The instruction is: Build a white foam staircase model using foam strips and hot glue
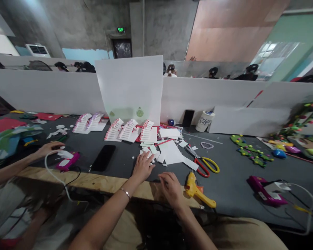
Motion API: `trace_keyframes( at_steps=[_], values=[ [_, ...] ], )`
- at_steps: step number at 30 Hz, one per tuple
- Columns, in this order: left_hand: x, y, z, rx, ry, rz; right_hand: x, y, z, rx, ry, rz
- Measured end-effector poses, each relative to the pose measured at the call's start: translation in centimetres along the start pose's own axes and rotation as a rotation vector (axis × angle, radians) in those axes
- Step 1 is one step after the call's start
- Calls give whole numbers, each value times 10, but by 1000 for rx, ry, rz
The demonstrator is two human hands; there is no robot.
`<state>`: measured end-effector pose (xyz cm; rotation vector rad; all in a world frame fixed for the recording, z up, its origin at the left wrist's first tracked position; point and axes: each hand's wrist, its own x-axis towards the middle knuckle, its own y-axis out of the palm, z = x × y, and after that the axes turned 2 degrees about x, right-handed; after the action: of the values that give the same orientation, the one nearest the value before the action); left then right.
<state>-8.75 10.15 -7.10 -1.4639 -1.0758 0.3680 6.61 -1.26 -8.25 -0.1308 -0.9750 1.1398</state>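
Note:
My left hand (143,167) lies palm down with its fingers spread, touching small white paper scraps (153,150) on the dark table. Just to its right, at the table's front edge, my right hand (171,187) hovers with fingers loosely curled; no object shows in it. Larger pieces of white paper (172,152) lie beyond both hands. Scissors (205,166) with red and yellow handles rest to the right of the paper. A yellow glue gun (197,190) is beside my right hand. Fan-shaped white pieces with pink tips (147,131) stand in a row behind.
A black phone (103,158) lies left of my left hand. Another person's hand (50,148) is near a magenta box (67,161) with a cable; a similar magenta box (266,191) sits right. A white board (131,90) and a paper cup (205,121) stand at the back.

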Motion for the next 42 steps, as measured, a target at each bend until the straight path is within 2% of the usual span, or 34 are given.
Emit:
trace_keyframes(
  at_steps=[3, 6, 7, 10, 14, 17, 21, 23, 25, 28, 31, 33, 38, 42],
  values=[
    [0, 1, 2, -11, 7, -84, 19, -44, -31, -221, 78, 22],
    [0, 4, 3, -5, -9, -108, 55, -81, -68, -545, 241, 226],
    [0, 5, 3, 0, -14, -111, 67, -88, -79, -583, 273, 248],
    [-1, 7, 2, 10, -32, -128, 96, -92, -103, -619, 334, 316],
    [0, 9, 4, -15, -53, -175, 109, -88, -113, -584, 373, 408],
    [0, 8, 7, -82, -55, -243, 105, -88, -103, -552, 345, 414],
    [-4, 3, 2, -144, 29, -337, 93, -68, -64, -484, 209, 458],
    [-7, -1, -4, -123, 133, -314, 87, -52, -39, -457, 127, 495],
    [-8, -7, -9, -103, 225, -238, 85, -37, -17, -447, 26, 518],
    [-11, -18, -6, -93, 224, -150, 86, -26, 6, -486, -169, 501],
    [-23, -32, 9, -60, 144, -183, 81, -22, 13, -467, -258, 439],
    [-38, -41, 20, -15, 125, -181, 69, -18, 12, -449, -288, 398],
    [-76, -48, 30, 99, 175, 66, 24, 1, 3, -425, -300, 430],
    [-90, -46, 32, 63, 74, 114, 15, 10, -2, -294, -217, 418]
  ],
)
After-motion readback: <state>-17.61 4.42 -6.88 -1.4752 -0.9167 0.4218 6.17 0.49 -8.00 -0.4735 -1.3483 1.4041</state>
